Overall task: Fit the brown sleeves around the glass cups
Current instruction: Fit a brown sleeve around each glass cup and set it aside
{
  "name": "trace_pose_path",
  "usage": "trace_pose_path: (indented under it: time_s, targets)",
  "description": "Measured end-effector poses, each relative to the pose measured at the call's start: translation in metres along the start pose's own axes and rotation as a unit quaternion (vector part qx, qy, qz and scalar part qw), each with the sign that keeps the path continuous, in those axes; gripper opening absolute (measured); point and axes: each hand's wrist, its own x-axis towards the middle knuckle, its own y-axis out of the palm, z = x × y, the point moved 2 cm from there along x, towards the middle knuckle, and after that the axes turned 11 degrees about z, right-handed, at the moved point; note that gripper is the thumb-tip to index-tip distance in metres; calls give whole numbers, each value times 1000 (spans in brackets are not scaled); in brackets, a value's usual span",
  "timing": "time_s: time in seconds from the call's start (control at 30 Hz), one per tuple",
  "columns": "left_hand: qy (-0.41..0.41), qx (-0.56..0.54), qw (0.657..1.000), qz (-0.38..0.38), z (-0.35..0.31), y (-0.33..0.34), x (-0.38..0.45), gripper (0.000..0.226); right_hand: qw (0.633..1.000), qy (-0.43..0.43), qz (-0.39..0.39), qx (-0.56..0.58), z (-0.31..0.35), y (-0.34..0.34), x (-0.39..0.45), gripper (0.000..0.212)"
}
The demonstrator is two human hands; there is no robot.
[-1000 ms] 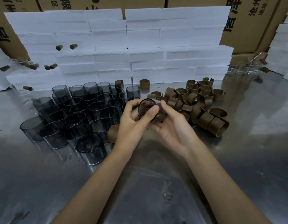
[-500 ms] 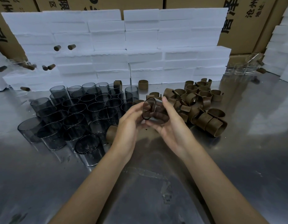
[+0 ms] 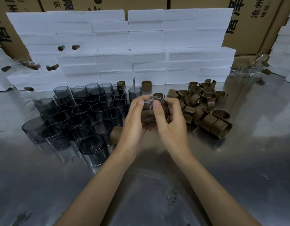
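Note:
Both hands hold one smoky glass cup (image 3: 163, 106) above the metal table, its rim tilted toward me. A brown sleeve (image 3: 148, 117) is wrapped around the cup's body, mostly hidden by fingers. My left hand (image 3: 134, 121) grips the cup and sleeve from the left. My right hand (image 3: 170, 123) grips from the right, thumb pressed near the rim. Several bare glass cups (image 3: 79, 115) stand in a cluster to the left. A pile of loose brown sleeves (image 3: 204, 108) lies to the right.
One brown sleeve (image 3: 115, 135) lies on the table under my left wrist. White foam blocks (image 3: 141, 46) are stacked along the back, cardboard boxes (image 3: 255, 22) behind them. Clear glasses (image 3: 243, 70) stand at the far right. The steel table (image 3: 157, 185) stretches toward me.
Both hands have closed in around the cup. The cup has turned from lying sideways between fingertips to rim tilted toward me, with the sleeve around it.

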Motion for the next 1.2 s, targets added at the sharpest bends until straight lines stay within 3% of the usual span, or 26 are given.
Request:
trace_pose_path:
  time_s: [0.17, 0.23, 0.37, 0.47, 0.57, 0.63, 0.73, 0.8, 0.9, 1.03, 1.2]
  targets:
    - [-11, -3, 999, 33, -3, -1, -3, 57, 999, -32, -33, -25, 6, -6, 1, 21]
    - [-1, 3, 1000, 24, -4, -2, -3, 55, 998, -41, -41, -21, 5, -7, 3, 25]
    - [26, -26, 999, -21, -16, -7, 0, 35, 994, 43, -44, 93, -6, -1, 3, 31]
    - [58, -57, 994, -73, -31, -23, 3, 25, 997, 63, 33, 19, -17, 15, -2, 24]
    - [84, -69, 988, -106, -44, -44, 3, 26, 977, 96, 169, -90, -28, 37, -6, 39]
    - [96, -72, 986, -115, -49, -56, 2, 22, 956, 113, 215, -166, -32, 49, -8, 47]
    - [93, -90, 985, -115, -53, -67, 3, 22, 954, 82, 178, -227, -29, 56, -7, 23]
    - [77, -109, 985, -111, -52, -69, 4, 20, 969, 72, 144, -186, -29, 53, -7, 6]
    - [61, -112, 986, -103, -49, -68, 6, 17, 991, 69, 76, -88, -26, 38, -2, 11]
    - [29, -75, 994, -74, -40, -57, 6, 15, 999, -13, -43, -13, -7, 10, 3, 23]
    - [-23, -8, 1000, -6, -25, -31, 2, 37, 993, -63, -71, -74, 3, 2, 1, 13]
